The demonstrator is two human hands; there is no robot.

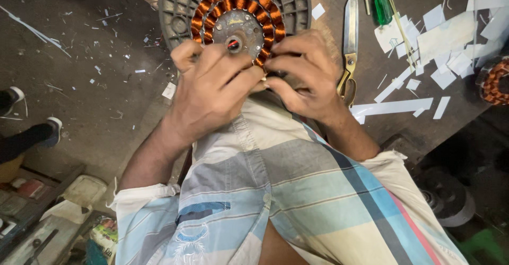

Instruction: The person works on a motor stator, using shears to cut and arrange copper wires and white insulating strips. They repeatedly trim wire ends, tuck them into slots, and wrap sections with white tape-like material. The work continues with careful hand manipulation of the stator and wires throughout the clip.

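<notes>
Working at the near rim of a copper-wound stator point(236, 18), both hands pinch its coils: left hand point(212, 90) by the hub, right hand point(305, 71) on the edge windings. Stator sits on a grey ribbed disc point(177, 2). Right of it lie scissors point(349, 47), a green screwdriver point(380, 1), white paper strips point(395, 107).

Motor rewinding / repair workshop. Evidence: copper-wound stator point(236, 11) seated in a grey ribbed housing point(177, 2) on a worn dark bench point(371, 85). Right of the stator: scissors point(349, 42), green-handled screwdriver point(380, 0), scattered white insulation-paper strips point(424, 47). Far right of it, at the frame edge, what looks like a second copper winding point(496, 82). Left of the stator: dusty concrete floor point(79, 74) littered with paper offcuts.
</notes>
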